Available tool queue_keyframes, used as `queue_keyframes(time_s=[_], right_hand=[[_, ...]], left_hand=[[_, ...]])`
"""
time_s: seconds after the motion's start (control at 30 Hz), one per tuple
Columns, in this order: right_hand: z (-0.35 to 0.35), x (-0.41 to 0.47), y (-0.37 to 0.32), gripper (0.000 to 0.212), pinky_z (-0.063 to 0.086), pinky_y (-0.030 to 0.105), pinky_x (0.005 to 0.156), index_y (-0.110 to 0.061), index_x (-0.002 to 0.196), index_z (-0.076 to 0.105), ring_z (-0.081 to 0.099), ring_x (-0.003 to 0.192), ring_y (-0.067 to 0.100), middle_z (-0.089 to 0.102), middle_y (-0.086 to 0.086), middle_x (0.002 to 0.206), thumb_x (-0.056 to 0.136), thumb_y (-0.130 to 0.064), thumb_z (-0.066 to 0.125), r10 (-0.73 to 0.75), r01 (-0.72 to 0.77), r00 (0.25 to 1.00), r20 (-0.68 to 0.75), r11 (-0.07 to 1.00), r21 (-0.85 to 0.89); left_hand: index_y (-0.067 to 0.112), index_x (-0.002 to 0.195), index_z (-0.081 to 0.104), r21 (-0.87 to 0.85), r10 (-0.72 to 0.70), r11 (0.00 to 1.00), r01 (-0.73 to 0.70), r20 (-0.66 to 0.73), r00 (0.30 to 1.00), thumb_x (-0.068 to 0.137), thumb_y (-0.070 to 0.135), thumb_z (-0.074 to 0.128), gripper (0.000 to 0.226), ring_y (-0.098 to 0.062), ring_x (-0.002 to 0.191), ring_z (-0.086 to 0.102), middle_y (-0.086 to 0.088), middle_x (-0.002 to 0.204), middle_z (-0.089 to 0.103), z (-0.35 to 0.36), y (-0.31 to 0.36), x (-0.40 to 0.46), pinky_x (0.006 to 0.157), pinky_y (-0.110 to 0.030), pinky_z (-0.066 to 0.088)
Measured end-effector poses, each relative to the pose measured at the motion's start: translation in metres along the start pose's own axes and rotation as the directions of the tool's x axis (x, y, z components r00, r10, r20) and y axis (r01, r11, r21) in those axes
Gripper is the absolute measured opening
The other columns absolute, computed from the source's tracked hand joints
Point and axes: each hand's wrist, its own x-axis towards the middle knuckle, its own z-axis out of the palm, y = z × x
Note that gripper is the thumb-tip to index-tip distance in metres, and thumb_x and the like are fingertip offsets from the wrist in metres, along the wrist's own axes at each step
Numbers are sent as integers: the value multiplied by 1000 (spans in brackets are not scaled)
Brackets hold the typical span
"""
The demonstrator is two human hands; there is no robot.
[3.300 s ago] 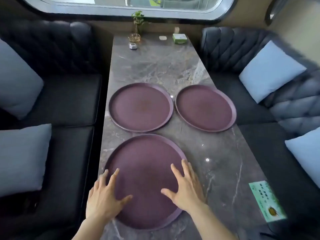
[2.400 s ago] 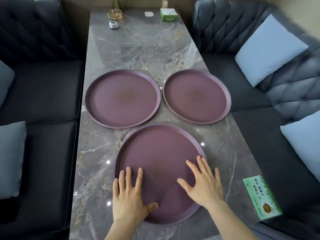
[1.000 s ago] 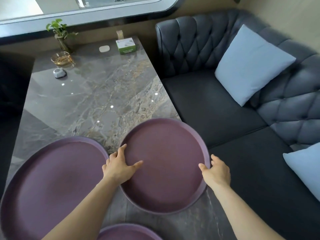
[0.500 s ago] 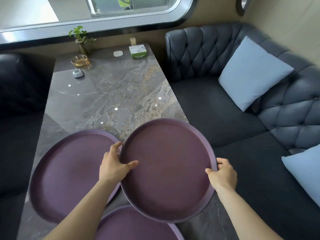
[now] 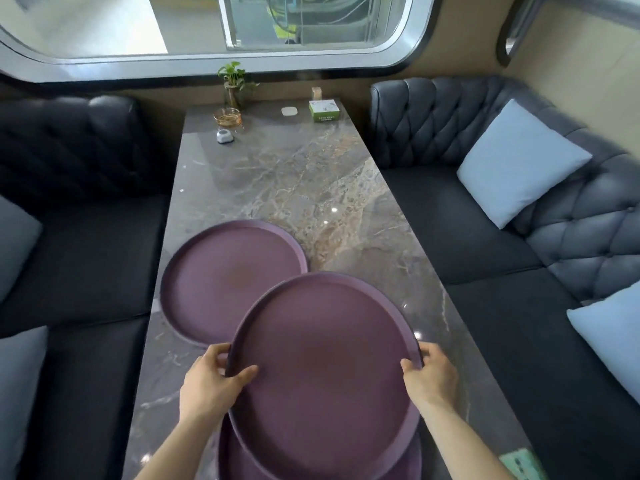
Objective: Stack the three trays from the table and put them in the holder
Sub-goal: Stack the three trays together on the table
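left hand (image 5: 207, 386), right hand (image 5: 431, 377): grip held tray (image 5: 325, 368) | bottom tray (image 5: 242, 462): mostly hidden, seemingly underneath

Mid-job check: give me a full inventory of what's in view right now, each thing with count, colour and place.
Trays: 3, purple; held tray over near tray, far tray flat on table.
Table: 1, grey marble, centre.
Plant: 1, green, far end.
Glass dish: 1, amber, far end.
Box: 1, green-white, far end.
Sofas: 2, dark, either side.
Cushions: several, light blue, on sofas.
Left hand, right hand: gripping held tray's rim.
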Motion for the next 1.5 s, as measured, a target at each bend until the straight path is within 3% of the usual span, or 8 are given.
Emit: queue_keyframes(time_s=[0.47,0.63,0.87,1.0,1.23,1.33,1.4,1.5], right_hand=[[12,-79,43,64,43,39,105,-10,145,47,53,130,31,56,12,141,89,-30,70,11,14,997,78,953,-303],[12,-82,38,64,42,39,105,-14,147,45,54,130,28,55,8,140,91,-38,65,1,20,999,54,920,-391],[13,-81,36,62,46,39,102,-13,148,44,54,131,28,55,6,142,93,-32,64,7,25,997,72,901,-432],[12,-80,38,59,49,37,98,-16,147,46,58,127,26,59,2,140,92,-24,67,-11,45,997,75,882,-469],[20,-84,41,69,48,31,96,-12,148,39,57,127,21,53,-1,145,90,-35,69,-79,136,989,126,814,-565],[20,-83,37,58,51,35,88,-13,134,47,60,119,23,59,2,133,88,-36,71,-79,146,988,136,783,-605],[19,-81,34,58,51,34,92,-14,132,49,57,122,23,57,3,134,86,-39,72,-109,168,985,131,741,-651],[23,-76,25,75,42,37,108,-17,147,37,42,138,26,38,7,154,86,-45,70,-198,242,970,142,729,-641]], left_hand=[[34,101,64,136,-71,988,68,18,997,68,47,81,39,-16,92,68,15,88,69,4,-76,-67,74,-33,48],[32,103,66,171,-65,983,62,13,998,67,48,81,42,-17,96,68,10,95,71,8,-78,-68,74,-34,47],[31,111,66,271,-39,962,38,-3,999,68,48,81,49,-20,99,67,6,105,69,13,-79,-68,76,-34,49],[28,115,58,370,-28,929,18,21,999,66,49,82,59,-25,100,66,2,113,64,16,-77,-70,76,-36,50],[21,109,44,460,-20,888,-9,57,998,70,47,82,60,-31,98,64,0,117,56,17,-66,-72,68,-36,43],[22,104,38,501,-8,865,-25,63,998,71,51,80,61,-31,99,65,0,116,57,15,-64,-71,68,-37,44],[23,101,36,534,5,844,-45,77,997,71,56,77,61,-29,101,65,1,115,58,15,-62,-70,69,-37,44],[24,110,44,550,56,832,-71,44,997,75,65,67,59,-26,110,61,2,118,58,12,-63,-67,77,-38,48]])
